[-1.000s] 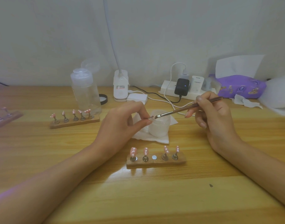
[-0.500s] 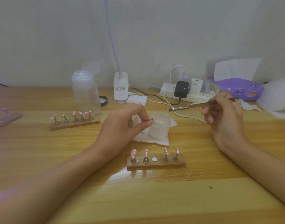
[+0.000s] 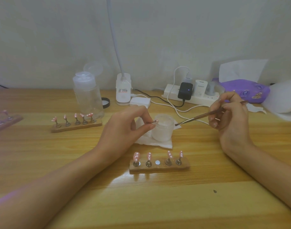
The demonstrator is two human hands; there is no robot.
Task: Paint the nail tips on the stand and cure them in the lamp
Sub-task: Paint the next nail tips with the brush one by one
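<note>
My left hand (image 3: 125,128) pinches a small pink nail tip (image 3: 156,121) on its holder, just over the rim of a white jar (image 3: 162,129). My right hand (image 3: 230,118) grips a thin brush (image 3: 204,116); its bristle end points left and hangs a little right of the jar, apart from the tip. A wooden stand (image 3: 159,167) lies in front of me with several pink dotted nail tips and one bare magnet spot in its middle.
A second stand (image 3: 75,126) with several tips sits left, a third (image 3: 4,120) at the far left edge. Behind are a clear bottle (image 3: 87,96), a white gooseneck lamp base (image 3: 123,90), a power strip (image 3: 191,95) with cables, and a purple tissue pack (image 3: 245,90).
My right hand drew the brush away from the held tip to the right, then brought its bristle end back down beside the jar. My left hand kept its hold on the tip.
</note>
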